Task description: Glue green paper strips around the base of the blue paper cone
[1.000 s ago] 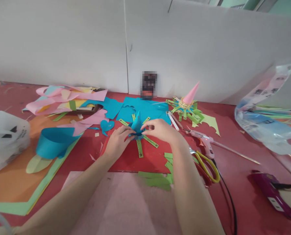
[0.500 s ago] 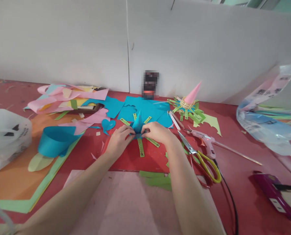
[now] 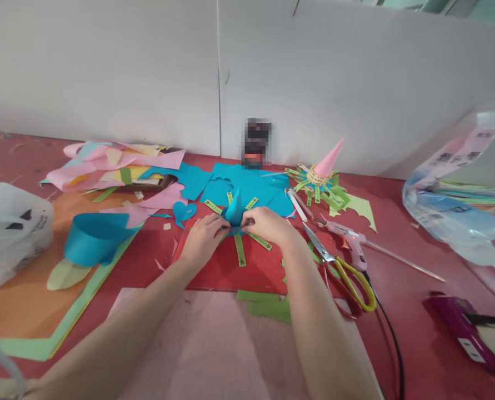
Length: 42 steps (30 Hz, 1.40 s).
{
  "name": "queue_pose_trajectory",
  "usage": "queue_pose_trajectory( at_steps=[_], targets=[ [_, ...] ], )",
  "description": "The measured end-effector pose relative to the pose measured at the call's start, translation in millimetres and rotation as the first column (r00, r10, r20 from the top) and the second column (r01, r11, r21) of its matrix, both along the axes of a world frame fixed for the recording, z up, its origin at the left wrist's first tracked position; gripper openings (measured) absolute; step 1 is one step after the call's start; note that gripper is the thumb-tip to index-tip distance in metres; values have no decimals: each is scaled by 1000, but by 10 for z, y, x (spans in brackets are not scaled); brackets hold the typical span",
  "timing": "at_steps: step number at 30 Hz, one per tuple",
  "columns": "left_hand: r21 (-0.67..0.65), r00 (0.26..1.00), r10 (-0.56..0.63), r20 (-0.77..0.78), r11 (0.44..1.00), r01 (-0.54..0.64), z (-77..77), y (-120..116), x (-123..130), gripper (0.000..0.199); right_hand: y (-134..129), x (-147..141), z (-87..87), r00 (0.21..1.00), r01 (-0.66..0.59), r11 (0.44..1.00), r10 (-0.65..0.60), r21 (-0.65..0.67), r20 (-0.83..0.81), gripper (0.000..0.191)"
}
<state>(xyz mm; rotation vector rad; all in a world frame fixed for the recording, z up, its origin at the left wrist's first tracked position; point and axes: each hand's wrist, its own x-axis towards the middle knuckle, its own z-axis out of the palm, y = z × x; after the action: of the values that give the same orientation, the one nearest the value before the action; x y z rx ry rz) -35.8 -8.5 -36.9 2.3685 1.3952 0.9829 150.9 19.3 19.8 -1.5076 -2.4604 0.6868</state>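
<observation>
A small blue paper cone (image 3: 234,211) stands upright in front of me, with patterned green paper strips (image 3: 240,251) spreading out from around its base. My left hand (image 3: 205,234) has its fingers closed at the left side of the cone's foot. On the opposite side my right hand (image 3: 268,224) pinches the base between thumb and fingers. The fingertips partly hide the cone's lower edge, where a bit of blue paper shows between them. Beneath the hands lies a red sheet (image 3: 214,272).
To the right are scissors (image 3: 355,283), a pink glue gun (image 3: 351,239) with a cord and a purple power strip (image 3: 459,328). A pink-coned paper piece (image 3: 328,161) stands behind. On the left are a blue paper loop (image 3: 91,244), a white plastic bag (image 3: 18,233) and paper scraps (image 3: 118,161).
</observation>
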Motion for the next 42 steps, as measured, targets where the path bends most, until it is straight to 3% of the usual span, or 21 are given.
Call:
queue_pose_trajectory(
  at_steps=[42],
  targets=[
    [-15, 990, -8, -141, 1000, 6, 22, 9, 61, 13, -32, -51, 20, 994, -14, 999, 9, 49, 109, 13]
  ],
)
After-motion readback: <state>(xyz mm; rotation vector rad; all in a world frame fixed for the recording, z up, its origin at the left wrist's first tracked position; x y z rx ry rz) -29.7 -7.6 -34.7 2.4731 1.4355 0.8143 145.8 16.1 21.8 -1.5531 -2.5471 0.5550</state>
